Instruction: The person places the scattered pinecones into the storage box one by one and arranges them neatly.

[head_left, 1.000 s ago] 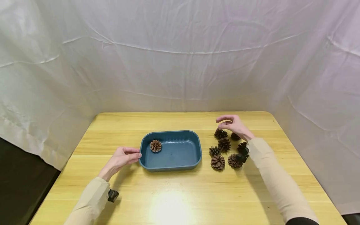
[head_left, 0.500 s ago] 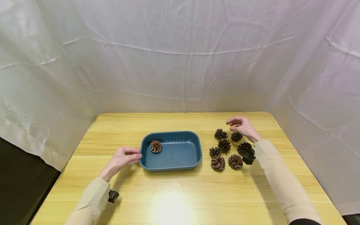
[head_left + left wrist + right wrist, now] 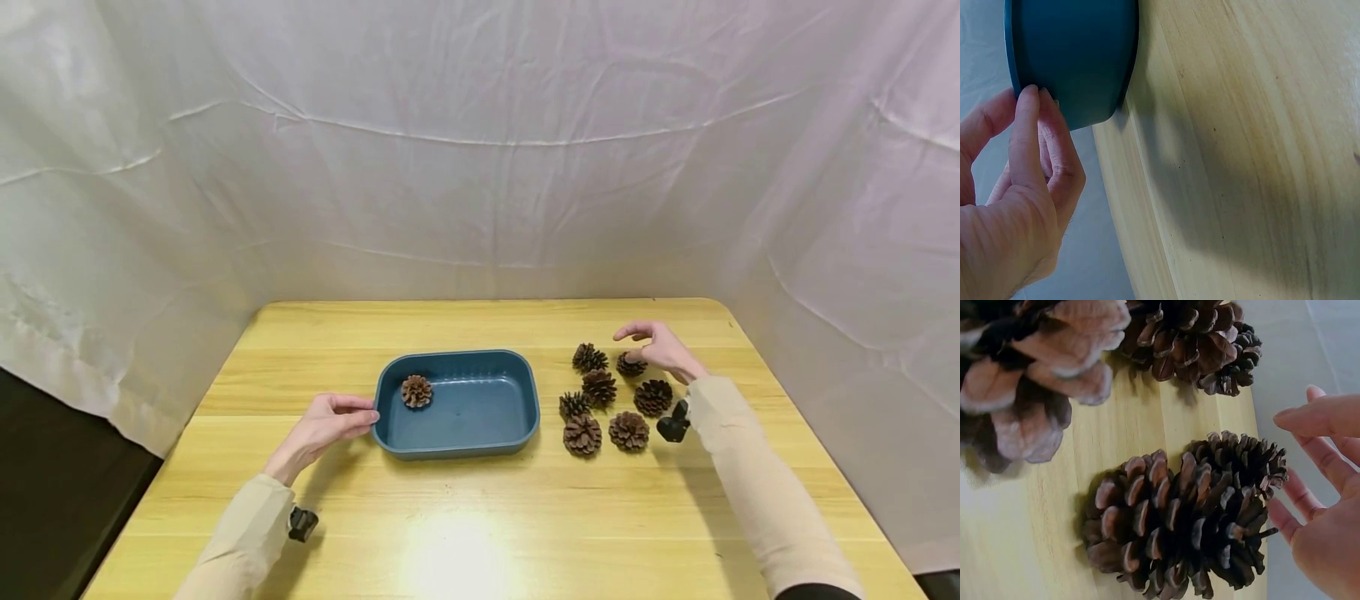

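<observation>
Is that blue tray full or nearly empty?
Nearly empty: the blue tray holds one pine cone at its left end; the rest of its floor is bare.

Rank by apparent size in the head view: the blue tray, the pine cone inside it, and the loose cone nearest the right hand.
1. Blue tray, by far the largest.
2. Pine cone in the tray.
3. Cone by the right hand, partly hidden by the fingers; it looks slightly smaller, but that ranking is unsure.
</observation>
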